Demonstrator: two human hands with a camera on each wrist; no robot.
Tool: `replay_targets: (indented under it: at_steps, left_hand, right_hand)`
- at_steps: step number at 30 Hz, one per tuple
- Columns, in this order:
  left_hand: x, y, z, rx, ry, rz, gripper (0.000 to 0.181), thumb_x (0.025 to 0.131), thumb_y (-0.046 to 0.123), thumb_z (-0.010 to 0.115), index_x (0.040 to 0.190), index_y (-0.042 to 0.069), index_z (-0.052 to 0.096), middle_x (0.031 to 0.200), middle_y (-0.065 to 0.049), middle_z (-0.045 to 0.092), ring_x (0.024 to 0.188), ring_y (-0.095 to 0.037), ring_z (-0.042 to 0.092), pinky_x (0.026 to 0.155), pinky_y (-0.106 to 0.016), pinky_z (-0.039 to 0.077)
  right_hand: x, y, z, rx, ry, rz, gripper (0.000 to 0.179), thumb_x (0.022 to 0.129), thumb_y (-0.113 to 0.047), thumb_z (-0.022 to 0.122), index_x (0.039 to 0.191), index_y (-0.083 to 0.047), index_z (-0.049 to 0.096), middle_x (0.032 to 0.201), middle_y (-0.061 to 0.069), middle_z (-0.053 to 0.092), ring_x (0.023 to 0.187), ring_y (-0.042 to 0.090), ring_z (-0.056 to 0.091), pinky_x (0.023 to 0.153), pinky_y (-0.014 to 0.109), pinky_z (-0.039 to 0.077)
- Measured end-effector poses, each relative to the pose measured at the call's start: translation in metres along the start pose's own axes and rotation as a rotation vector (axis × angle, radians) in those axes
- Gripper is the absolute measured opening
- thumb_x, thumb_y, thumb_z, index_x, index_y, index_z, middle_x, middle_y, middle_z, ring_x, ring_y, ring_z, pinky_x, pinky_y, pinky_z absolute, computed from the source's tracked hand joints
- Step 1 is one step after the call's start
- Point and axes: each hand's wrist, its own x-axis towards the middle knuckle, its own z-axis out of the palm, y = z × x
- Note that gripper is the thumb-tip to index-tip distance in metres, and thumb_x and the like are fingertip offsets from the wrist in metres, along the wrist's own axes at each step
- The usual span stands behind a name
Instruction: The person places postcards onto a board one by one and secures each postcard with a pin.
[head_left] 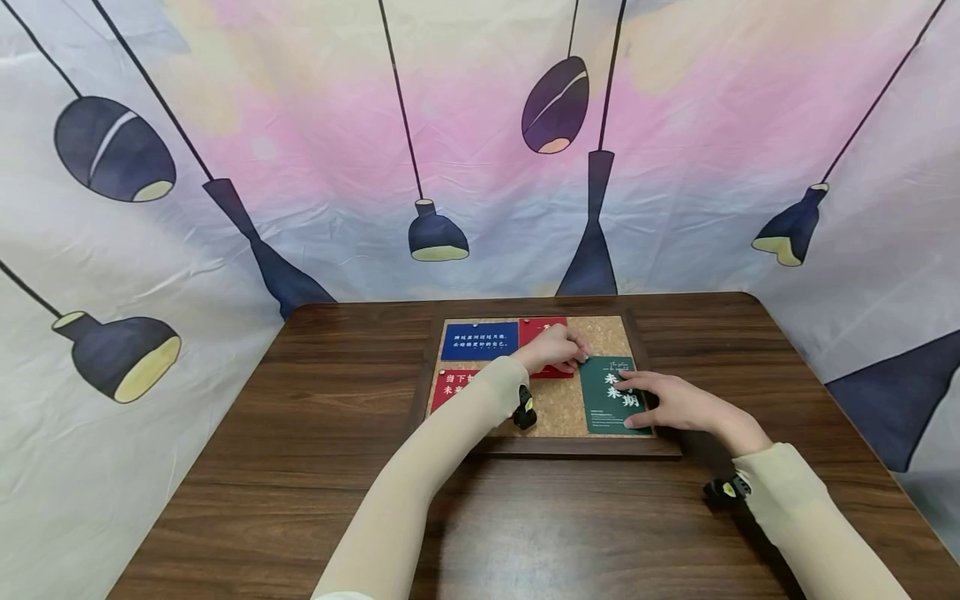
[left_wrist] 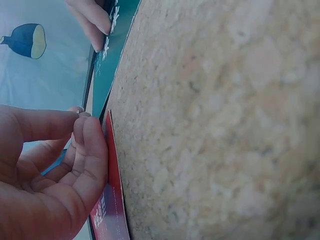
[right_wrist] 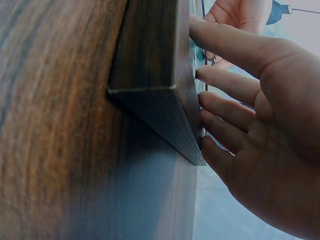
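A cork board (head_left: 558,412) in a dark wooden frame lies on the table. My left hand (head_left: 553,347) is at the upper left corner of a green card (head_left: 600,392) with white lettering. In the left wrist view its thumb and fingertips pinch a small silvery pushpin (left_wrist: 83,114), mostly covered by the fingers. The right hand (head_left: 678,402) rests its fairly straight, spread fingertips on the green card's right side. Under the left hand sits a red card (head_left: 534,327), partly covered. Left of it are a blue card (head_left: 480,340) and another red card (head_left: 448,388), partly behind the left forearm.
The board's raised wooden frame (right_wrist: 147,60) forms an edge near the right hand. Brown wood-grain table (head_left: 337,467) surrounds the board. Behind the table hangs a cloth backdrop (head_left: 315,108) printed with lamps. Small pins (head_left: 475,325) show on the blue card.
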Motion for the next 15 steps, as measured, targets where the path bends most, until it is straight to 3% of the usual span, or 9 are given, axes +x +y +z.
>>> replay_targets:
  at_steps: [15]
  left_hand:
    - [0.0021, -0.0032, 0.0004, -0.002, -0.008, 0.012, 0.011, 0.097, 0.003, 0.063, 0.101, -0.003, 0.072, 0.090, -0.009, 0.067, 0.070, -0.017, 0.059, 0.067, -0.027, 0.058]
  right_hand:
    - [0.0011, -0.0028, -0.0005, -0.005, 0.000, -0.002, 0.067, 0.088, -0.044, 0.076, 0.140, -0.005, 0.060, 0.154, 0.025, 0.040, 0.139, 0.051, 0.037, 0.104, 0.064, 0.038]
